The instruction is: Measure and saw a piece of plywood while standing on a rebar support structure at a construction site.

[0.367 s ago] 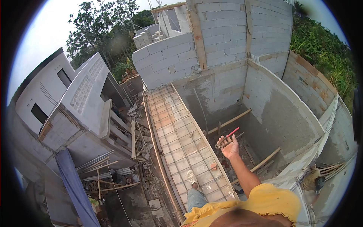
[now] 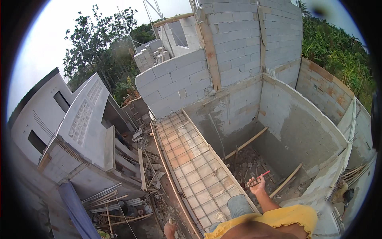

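My right hand (image 2: 259,185) is raised out past the right edge of the long formwork. Its fingers are wrapped round a pair of pincers (image 2: 266,174) with a red handle and a dark metal head. My left hand (image 2: 170,230) shows small at the bottom, beyond the left edge of the formwork; its fingers look curled, and what they hold, if anything, cannot be made out. Between the hands runs a grid of steel rebar (image 2: 187,159) over pale panels. My bent leg (image 2: 238,207) and one light shoe (image 2: 221,216) are on it.
To the right is a deep block-walled pit (image 2: 246,163) with rubble and wooden poles (image 2: 287,180). A grey block wall (image 2: 175,85) closes the far end. Drop, planks and debris (image 2: 149,163) lie left, near a white building (image 2: 85,107). A blue sheet (image 2: 77,209) hangs lower left.
The view has shifted, and my leg is now bent further forward. My right hand with the pincers appears lower and farther right. My left hand has come into view at the bottom.
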Tool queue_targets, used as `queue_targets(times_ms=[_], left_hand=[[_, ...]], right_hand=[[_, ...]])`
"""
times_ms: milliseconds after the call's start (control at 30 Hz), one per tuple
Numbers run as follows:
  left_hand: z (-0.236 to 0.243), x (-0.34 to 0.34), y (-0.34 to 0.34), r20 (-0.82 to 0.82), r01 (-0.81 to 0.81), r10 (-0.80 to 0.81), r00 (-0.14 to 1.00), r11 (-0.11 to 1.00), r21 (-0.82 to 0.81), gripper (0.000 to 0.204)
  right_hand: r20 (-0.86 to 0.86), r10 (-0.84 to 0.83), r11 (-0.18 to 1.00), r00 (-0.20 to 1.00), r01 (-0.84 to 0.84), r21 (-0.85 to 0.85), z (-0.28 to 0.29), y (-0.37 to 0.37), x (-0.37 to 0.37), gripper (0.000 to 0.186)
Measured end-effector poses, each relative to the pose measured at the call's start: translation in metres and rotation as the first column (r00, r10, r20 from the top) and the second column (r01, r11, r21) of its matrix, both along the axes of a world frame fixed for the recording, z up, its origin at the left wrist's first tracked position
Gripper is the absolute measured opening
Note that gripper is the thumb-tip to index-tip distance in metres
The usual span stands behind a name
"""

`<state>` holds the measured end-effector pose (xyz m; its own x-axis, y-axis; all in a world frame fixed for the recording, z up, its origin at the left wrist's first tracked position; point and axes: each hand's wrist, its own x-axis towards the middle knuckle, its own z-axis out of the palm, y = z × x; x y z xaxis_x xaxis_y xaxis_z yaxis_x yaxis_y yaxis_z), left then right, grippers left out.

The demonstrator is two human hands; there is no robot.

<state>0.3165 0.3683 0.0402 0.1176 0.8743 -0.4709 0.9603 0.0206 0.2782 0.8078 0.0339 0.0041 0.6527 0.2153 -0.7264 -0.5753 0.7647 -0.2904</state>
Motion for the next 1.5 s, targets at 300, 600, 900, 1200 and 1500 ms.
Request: queue_targets(times_ms=[300, 600, 900, 1200, 1500], left_hand=[[0.025, 0.303, 0.264, 0.384, 0.151, -0.219, 0.897, 0.968, 0.199, 0.035], [-0.083, 0.251, 0.269, 0.005, -0.04, 0.046, 0.999, 0.897, -0.44, 0.041], [-0.114, 0.328, 0.476, -0.026, -0.106, 0.107, 0.994, 0.87, -0.481, 0.041], [0.021, 0.594, 0.948, 0.189, 0.149, -0.178, 0.966, 0.976, 0.159, 0.04], [0.235, 1.02, 1.214, 0.338, 0.31, -0.689, 0.641, 0.636, 0.707, 0.032]], right_hand=[[-0.011, 0.221, 0.958, 0.975, -0.219, -0.187, -0.08, 0.188, 0.169, 0.02], [0.169, 0.463, 0.883, 0.87, -0.469, -0.009, 0.034, 0.496, 0.398, 0.022], [0.403, 0.678, 0.724, 0.614, -0.468, -0.507, 0.134, 0.793, 0.584, 0.012], [0.659, 0.648, 0.728, 0.382, -0.055, -0.684, 0.345, 0.964, 0.75, 0.047], [0.908, 0.404, 0.735, 0.107, 0.553, -0.392, 0.632, 1.155, 1.02, 0.056]])
